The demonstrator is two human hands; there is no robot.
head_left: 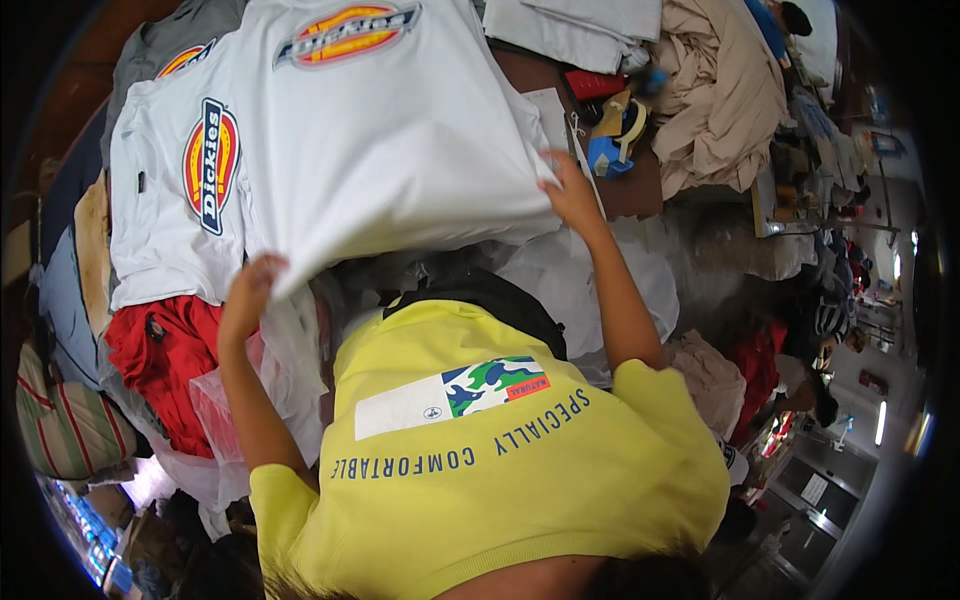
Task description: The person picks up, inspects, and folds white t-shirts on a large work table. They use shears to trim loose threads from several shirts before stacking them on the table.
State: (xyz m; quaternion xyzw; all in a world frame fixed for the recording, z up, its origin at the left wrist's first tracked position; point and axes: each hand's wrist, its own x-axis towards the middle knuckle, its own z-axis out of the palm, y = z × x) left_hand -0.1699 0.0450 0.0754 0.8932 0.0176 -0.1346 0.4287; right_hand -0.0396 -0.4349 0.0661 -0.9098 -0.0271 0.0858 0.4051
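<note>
Where the white T-shirt lies: it is spread before the person over the tabletop (637, 188), and the near part of this white T-shirt (400, 135) is lifted between the two hands.
Left hand: the left hand (251, 290) has its fingers closed on the near left corner, which is drawn to a point; some blur hides the exact finger position.
Right hand: the right hand (577, 196) pinches the right edge, farther from the body than the left one.
Cloth: it looks soft and light, probably a knit, so it should bend easily and sag between the grips; nothing suggests that it is fragile.
Surface: the fabric seems rather smooth, but I cannot tell how slippery it is.
Print: the oval print (345, 35) near the far side may be somewhat stiffer than the plain cloth, so pressing or creasing it is better avoided.
Best hold: the two outer edges, well apart, seem the right places, since they keep the front flat.
Neighbours: a second white T-shirt (160, 215) lies just beside on the left, with red fabric (180, 375) nearer the body.
</note>
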